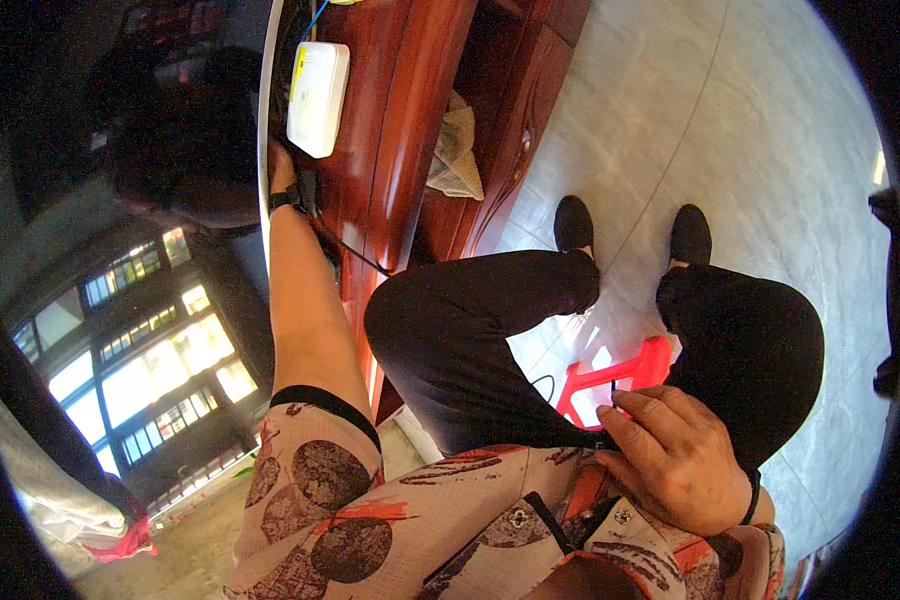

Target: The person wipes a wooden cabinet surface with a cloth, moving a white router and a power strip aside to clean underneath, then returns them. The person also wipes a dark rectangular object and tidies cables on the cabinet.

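My left hand [280,169] reaches in behind the edge of a large glossy black screen [195,285], probably a television. Its fingers are mostly hidden there, so I cannot see what they touch. A white router-like box [319,101] stands just beyond that hand on a reddish-brown wooden cabinet [397,127]. Over my lap, my right hand [675,457] has its fingers bent together. A thin black piece [613,388] shows at its fingertips; whether it is held is unclear. Part of a red plastic stool [630,369] shows between my legs, beyond the right hand.
A beige cloth [456,154] lies on the cabinet's lower shelf. A black cable [352,251] runs down across the cabinet front. My black shoes [573,223] rest on the grey tiled floor [757,135]. Pale and red fabric [82,525] is at the lower left.
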Motion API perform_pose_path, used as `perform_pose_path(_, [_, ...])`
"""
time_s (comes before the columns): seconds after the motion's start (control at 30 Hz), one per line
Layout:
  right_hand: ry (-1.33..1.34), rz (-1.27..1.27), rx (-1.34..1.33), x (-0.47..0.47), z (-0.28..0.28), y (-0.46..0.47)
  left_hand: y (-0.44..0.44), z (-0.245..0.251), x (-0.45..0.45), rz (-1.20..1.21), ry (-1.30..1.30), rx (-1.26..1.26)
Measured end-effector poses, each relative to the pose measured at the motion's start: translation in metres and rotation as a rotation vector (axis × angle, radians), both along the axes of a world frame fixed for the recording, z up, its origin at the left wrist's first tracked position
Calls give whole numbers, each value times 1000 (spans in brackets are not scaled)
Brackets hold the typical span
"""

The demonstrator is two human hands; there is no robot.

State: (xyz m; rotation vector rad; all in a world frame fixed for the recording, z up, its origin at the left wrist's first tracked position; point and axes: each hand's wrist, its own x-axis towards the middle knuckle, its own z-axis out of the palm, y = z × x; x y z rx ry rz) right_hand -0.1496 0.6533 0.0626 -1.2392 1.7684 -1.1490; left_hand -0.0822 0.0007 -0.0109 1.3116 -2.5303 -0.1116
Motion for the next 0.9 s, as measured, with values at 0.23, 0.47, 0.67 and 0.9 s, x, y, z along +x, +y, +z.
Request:
perform_pose_path(0.23, [3,-6,3,-1,1,3,-15,-14,-5,-66,25,-47])
perform_pose_path(0.47, [1,13,-22,0,1,1,-20,-15,13,-126,42,-91])
perform_pose_path(0.67, [21,34,-4,0,1,1,-36,-18,24,-193,21,-33])
perform_pose_path(0.9, [3,24,26,0,0,-1,-34,-24,-4,-150,60,-37])
